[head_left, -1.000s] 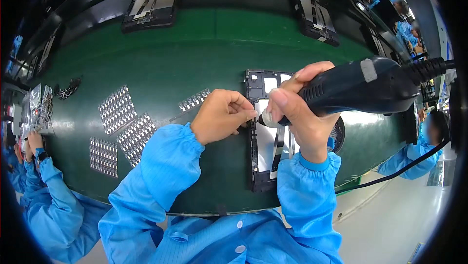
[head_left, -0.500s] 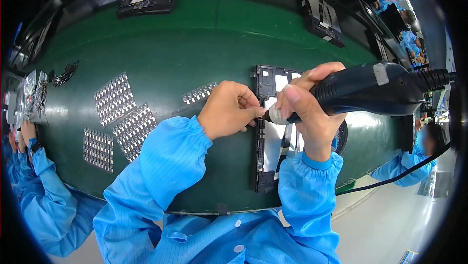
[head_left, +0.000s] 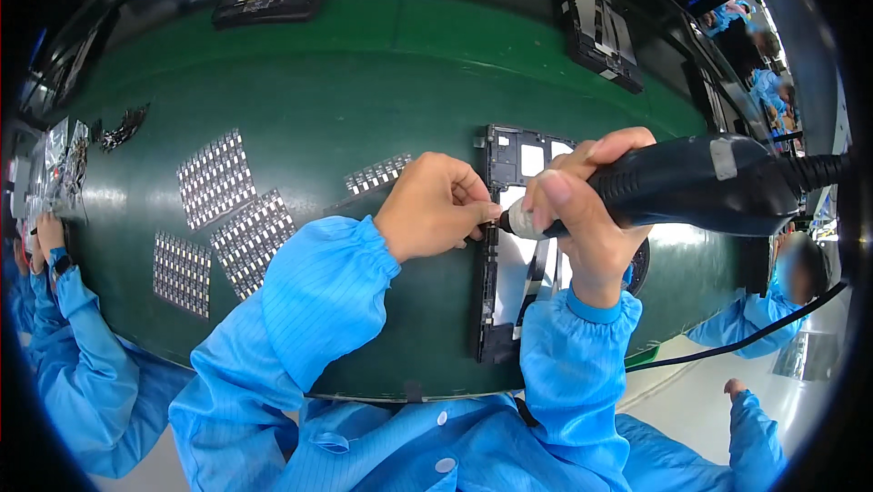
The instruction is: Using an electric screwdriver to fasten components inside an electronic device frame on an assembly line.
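Electronics assembly wkshp, clearly: co-workers' blue smocks, PCB panels on a green workbench, open device housings, corded elec. screwdriver.

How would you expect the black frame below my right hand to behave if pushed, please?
The frame would probably slide rather than tip, lying flat on the smooth-looking table. Its exposed dark strip looks thin, so it may be fragile.

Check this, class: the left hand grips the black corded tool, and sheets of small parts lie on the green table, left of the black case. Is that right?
No: the head view shows the right hand gripping the tool. Sheets of small parts do lie on the green table, left of the black case.
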Available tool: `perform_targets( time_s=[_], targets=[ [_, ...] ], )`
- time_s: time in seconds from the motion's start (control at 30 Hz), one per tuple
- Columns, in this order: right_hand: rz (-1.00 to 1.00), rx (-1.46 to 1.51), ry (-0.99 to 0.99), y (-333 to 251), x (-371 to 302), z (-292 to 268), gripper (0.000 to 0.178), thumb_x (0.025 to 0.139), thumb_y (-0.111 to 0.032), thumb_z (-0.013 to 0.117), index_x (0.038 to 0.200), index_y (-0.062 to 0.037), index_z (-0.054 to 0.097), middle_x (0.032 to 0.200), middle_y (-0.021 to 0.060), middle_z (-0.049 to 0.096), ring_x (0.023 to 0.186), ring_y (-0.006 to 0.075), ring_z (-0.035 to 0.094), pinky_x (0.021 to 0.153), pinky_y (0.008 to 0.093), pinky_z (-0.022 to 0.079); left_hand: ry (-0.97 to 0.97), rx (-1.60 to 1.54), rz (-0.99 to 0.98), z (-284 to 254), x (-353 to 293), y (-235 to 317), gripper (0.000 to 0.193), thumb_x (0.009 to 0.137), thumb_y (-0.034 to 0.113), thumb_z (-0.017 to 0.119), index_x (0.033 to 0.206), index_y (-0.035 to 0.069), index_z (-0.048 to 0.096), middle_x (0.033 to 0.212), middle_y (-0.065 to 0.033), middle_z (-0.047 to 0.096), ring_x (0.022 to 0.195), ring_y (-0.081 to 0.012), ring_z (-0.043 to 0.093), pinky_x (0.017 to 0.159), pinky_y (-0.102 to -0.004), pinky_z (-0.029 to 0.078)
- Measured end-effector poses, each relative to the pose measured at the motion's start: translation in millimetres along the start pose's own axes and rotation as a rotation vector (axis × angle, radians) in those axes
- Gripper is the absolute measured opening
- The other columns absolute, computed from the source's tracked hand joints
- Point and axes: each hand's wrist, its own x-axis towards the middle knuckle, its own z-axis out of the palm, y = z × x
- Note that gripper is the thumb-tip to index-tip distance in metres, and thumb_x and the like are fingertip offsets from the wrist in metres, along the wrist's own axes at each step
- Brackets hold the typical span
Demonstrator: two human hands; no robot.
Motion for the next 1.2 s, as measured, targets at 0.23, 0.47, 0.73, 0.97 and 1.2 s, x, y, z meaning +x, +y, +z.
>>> perform_targets(
  time_s=[0.23, 0.47, 0.73, 0.97, 1.2],
  targets=[
    [-0.005, -0.001, -0.017, -1, 1, 0, 0.038, 0.073, 0.011, 0.069, 0.097, -0.0025, 0.044, 0.063, 0.0081, 0.058, 0.054, 0.0121, 0.058, 0.050, 0.0226, 0.046, 0.004, -0.006, 0.010, 0, -1, 1, 0.013, 0.078, 0.007, 0.069, 0.074, -0.003, 0.062, 0.066, -0.0080, 0.064, 0.058, -0.0121, 0.064, 0.044, -0.0251, 0.049],
    [0.014, -0.002, -0.016, 0, -1, 1, 0.038, 0.073, 0.011, 0.069, 0.096, -0.0029, 0.043, 0.064, 0.0074, 0.057, 0.055, 0.0116, 0.057, 0.050, 0.0228, 0.046, 0.006, -0.005, 0.009, 0, 0, 0, 0.013, 0.077, 0.007, 0.070, 0.074, -0.003, 0.062, 0.065, -0.0084, 0.064, 0.057, -0.0121, 0.063, 0.044, -0.0250, 0.049],
    [-0.062, -0.116, -0.101, 5, -4, 1, 0.038, 0.072, 0.012, 0.068, 0.094, -0.0028, 0.042, 0.065, 0.0053, 0.054, 0.055, 0.0097, 0.054, 0.052, 0.0222, 0.045, 0.017, 0.001, 0.053, -3, 0, 0, 0.013, 0.077, 0.006, 0.070, 0.074, -0.004, 0.062, 0.066, -0.0090, 0.064, 0.056, -0.0124, 0.063, 0.044, -0.0246, 0.049],
    [-0.050, -0.114, -0.078, 5, -3, 0, 0.038, 0.072, 0.012, 0.068, 0.096, -0.0026, 0.042, 0.065, 0.0064, 0.056, 0.056, 0.0096, 0.055, 0.051, 0.0217, 0.045, 0.003, -0.011, 0.025, -2, -4, -3, 0.012, 0.078, 0.006, 0.069, 0.077, -0.004, 0.063, 0.069, -0.0091, 0.064, 0.061, -0.0119, 0.064, 0.049, -0.0249, 0.051],
    [-0.051, 0.045, -0.023, -12, -6, 2, 0.037, 0.074, 0.012, 0.066, 0.097, -0.0033, 0.042, 0.064, 0.0069, 0.057, 0.055, 0.0111, 0.056, 0.051, 0.0233, 0.046, 0.088, 0.181, 0.475, 0, -28, -18, 0.030, 0.070, 0.006, 0.076, 0.099, 0.003, 0.067, 0.075, -0.0046, 0.058, 0.064, -0.0104, 0.056, 0.054, -0.0237, 0.047]
  ],
)
